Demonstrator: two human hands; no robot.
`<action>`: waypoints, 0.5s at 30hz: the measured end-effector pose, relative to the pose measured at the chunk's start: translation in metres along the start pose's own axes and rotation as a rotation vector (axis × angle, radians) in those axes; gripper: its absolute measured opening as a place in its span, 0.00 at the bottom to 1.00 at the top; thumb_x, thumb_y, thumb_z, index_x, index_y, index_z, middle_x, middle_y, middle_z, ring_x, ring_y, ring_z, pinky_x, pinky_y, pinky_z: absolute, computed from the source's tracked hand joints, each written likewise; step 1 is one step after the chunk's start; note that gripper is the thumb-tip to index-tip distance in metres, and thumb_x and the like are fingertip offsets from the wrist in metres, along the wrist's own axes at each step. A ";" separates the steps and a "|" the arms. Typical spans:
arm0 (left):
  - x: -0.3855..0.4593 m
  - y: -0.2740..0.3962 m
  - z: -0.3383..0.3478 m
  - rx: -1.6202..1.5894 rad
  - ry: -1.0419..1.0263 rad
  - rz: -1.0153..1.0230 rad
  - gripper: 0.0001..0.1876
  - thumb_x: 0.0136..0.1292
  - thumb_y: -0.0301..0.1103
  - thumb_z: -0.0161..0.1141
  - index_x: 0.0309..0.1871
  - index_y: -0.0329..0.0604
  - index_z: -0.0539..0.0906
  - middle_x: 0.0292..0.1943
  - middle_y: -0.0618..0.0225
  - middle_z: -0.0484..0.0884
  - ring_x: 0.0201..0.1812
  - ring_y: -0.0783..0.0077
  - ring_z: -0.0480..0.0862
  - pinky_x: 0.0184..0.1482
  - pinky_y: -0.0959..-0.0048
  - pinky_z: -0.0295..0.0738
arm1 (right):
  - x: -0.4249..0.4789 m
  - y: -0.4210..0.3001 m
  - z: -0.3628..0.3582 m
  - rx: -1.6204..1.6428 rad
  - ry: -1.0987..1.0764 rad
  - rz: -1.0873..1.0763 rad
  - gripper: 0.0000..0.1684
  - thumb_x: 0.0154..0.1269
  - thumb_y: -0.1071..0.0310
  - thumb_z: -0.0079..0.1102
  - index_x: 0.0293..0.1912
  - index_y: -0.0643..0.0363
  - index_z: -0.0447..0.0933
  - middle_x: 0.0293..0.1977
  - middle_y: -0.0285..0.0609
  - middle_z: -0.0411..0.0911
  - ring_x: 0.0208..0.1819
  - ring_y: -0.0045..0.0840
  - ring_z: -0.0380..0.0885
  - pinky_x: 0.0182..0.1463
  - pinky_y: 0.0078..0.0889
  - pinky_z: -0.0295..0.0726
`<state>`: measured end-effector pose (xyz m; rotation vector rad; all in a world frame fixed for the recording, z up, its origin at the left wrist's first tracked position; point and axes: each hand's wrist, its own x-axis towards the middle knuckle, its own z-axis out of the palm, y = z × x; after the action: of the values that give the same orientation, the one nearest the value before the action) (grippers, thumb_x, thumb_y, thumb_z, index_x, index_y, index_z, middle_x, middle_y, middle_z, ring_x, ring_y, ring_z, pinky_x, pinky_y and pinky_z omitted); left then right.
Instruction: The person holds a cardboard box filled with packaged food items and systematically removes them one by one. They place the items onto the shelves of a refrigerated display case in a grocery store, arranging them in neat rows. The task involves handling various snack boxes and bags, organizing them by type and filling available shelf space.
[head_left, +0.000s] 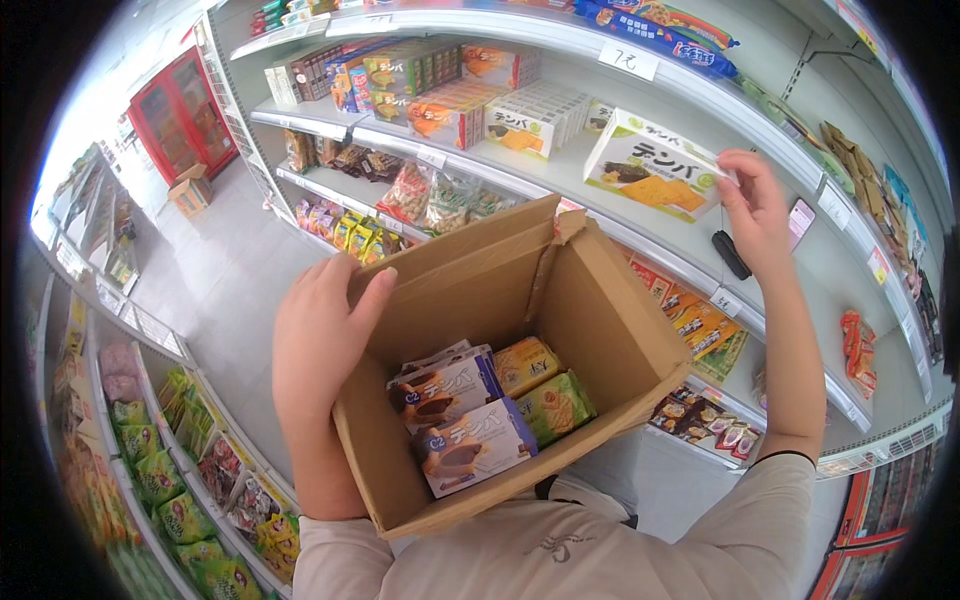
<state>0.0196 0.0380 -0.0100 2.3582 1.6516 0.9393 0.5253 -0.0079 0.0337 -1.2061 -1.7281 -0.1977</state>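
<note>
My right hand (754, 202) grips the right end of a white and green snack box (652, 169) with crackers pictured on it, at the shelf beside a row of similar boxes (536, 120). My left hand (322, 322) holds the left rim of an open cardboard carton (607, 300) against my body. Inside the carton lie white and purple biscuit boxes (476, 446), a yellow biscuit packet (525, 365) and a green biscuit packet (555, 405). A phone (801, 223) and a black object on a cord (731, 255) are on the shelf by my right wrist.
Orange snack boxes (446, 116) stand left of the white ones. Bags of nuts (448, 202) fill a lower shelf. A shelf edge with a price card (628, 60) runs above. Bins of green packets (180, 517) line the left side, and a red cabinet (184, 112) stands far off.
</note>
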 end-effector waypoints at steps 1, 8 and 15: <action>0.003 -0.002 0.002 -0.011 0.001 0.001 0.21 0.79 0.47 0.69 0.46 0.33 0.84 0.41 0.47 0.87 0.48 0.41 0.86 0.54 0.50 0.79 | -0.001 0.017 0.001 -0.105 -0.012 0.076 0.14 0.82 0.69 0.68 0.62 0.57 0.82 0.54 0.38 0.84 0.52 0.24 0.83 0.54 0.32 0.85; 0.021 -0.007 0.014 0.027 -0.037 0.002 0.22 0.77 0.49 0.70 0.48 0.34 0.87 0.43 0.48 0.89 0.49 0.42 0.88 0.55 0.50 0.81 | -0.005 0.149 0.033 -0.456 -0.055 0.290 0.13 0.81 0.63 0.69 0.58 0.57 0.83 0.52 0.47 0.86 0.45 0.39 0.86 0.52 0.42 0.85; 0.039 -0.014 0.028 -0.040 -0.069 -0.016 0.19 0.78 0.45 0.69 0.47 0.33 0.85 0.40 0.47 0.87 0.46 0.41 0.86 0.52 0.51 0.80 | 0.008 0.255 0.077 -0.654 -0.081 0.252 0.10 0.82 0.65 0.64 0.55 0.59 0.80 0.58 0.52 0.84 0.56 0.54 0.86 0.59 0.54 0.85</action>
<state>0.0324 0.0852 -0.0218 2.3202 1.6092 0.8702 0.6784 0.1692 -0.0935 -1.9122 -1.6057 -0.5994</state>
